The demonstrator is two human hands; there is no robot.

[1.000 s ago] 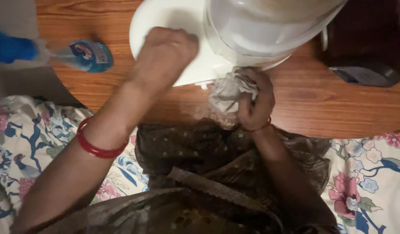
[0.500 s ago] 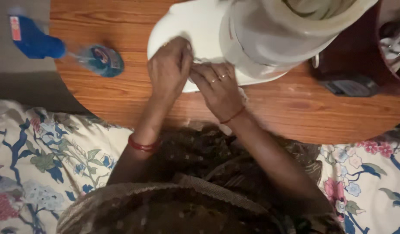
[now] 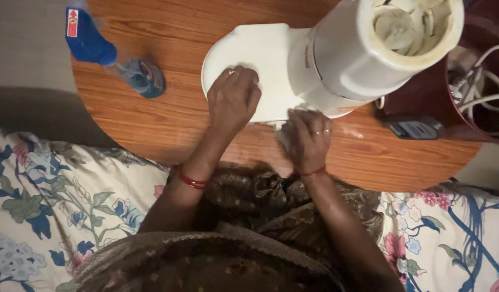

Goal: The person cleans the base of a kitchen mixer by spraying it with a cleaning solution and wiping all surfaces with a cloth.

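Observation:
A white kitchen appliance (image 3: 271, 54) with a tall round bowl (image 3: 379, 48) stands on a round wooden table (image 3: 168, 119). My left hand (image 3: 233, 100) lies flat on the appliance's white base, fingers spread a little. My right hand (image 3: 309, 138) presses a crumpled whitish cloth (image 3: 284, 138) against the base's front edge, under the bowl. Most of the cloth is hidden beneath the fingers. Both wrists wear red bangles or thread.
A blue spray bottle (image 3: 106, 51) lies at the table's left edge. A dark small device (image 3: 414, 130) sits to the right of the appliance, with white cords (image 3: 477, 86) in a dark container behind it. Floral bedding (image 3: 60, 205) surrounds my lap.
The view has shifted so the appliance's bowl top shows. My right hand with the cloth went up beside the left hand on the base, then came back to the front edge.

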